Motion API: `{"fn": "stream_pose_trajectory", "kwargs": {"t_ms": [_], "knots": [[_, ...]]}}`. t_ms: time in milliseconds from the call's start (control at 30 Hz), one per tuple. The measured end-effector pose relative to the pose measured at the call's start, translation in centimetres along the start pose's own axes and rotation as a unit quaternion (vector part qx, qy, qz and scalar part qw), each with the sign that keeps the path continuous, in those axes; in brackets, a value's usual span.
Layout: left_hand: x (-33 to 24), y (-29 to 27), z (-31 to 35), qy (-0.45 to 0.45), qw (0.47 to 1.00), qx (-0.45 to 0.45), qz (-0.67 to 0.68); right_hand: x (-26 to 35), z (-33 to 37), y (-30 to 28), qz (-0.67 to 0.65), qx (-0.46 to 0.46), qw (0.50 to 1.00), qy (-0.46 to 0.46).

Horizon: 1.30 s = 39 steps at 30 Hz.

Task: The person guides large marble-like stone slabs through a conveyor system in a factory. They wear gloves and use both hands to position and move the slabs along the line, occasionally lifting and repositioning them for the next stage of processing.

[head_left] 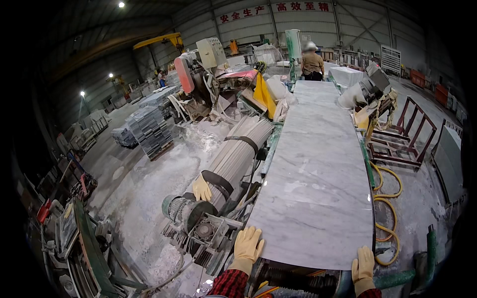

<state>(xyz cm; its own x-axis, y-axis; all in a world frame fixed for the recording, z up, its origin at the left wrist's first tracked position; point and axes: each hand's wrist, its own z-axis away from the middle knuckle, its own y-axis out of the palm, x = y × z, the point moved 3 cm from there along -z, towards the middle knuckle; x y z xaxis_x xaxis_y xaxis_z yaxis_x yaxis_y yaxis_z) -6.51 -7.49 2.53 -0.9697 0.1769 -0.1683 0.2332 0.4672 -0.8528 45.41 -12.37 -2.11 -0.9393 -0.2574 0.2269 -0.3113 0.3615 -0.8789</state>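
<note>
A long slab of pale grey-veined marble lies flat on a green-framed machine bed and stretches away from me. My left hand, in a cream rubber glove, rests at its near left corner with the fingers stretched out and thumb apart. At the near right corner is my right hand, gloved the same way, its fingers extended and touching the slab's edge. Neither hand wraps around anything. Red-and-black checked sleeves cover both wrists. Beneath the slab's near edge are dark rollers, partly hidden.
A motor and a strapped bundle of long strips, with a loose glove on it, stand left. Yellow hose coils right, before a dark red rack. A helmeted person stands beyond the slab. Stacked stone sits far left.
</note>
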Motion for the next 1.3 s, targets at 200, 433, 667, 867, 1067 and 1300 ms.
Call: {"fn": "stream_pose_trajectory", "kwargs": {"t_ms": [200,433,667,867,1067,1300], "knots": [[-0.3,-0.4,-0.2,0.003,1.000,0.008,-0.003,0.3,0.0,-0.6,-0.007,0.008,1.000,-0.003],[-0.2,-0.3,0.3,0.004,1.000,0.006,-0.007,0.5,0.1,-0.7,-0.011,-0.003,1.000,-0.014],[0.1,0.0,0.9,-0.005,1.000,0.008,-0.001,0.9,0.1,-1.1,-0.010,-0.010,1.000,-0.022],[-0.2,-0.4,0.8,-0.022,0.999,0.028,0.028,0.9,0.3,-1.2,-0.006,-0.013,1.000,-0.025],[-0.2,-0.4,1.1,-0.024,0.999,0.031,0.017,1.2,0.2,-1.6,-0.006,-0.025,0.999,-0.040],[-0.1,-0.4,1.3,-0.016,1.000,0.023,0.012,1.7,0.2,-2.1,-0.004,-0.043,0.997,-0.058]]}}
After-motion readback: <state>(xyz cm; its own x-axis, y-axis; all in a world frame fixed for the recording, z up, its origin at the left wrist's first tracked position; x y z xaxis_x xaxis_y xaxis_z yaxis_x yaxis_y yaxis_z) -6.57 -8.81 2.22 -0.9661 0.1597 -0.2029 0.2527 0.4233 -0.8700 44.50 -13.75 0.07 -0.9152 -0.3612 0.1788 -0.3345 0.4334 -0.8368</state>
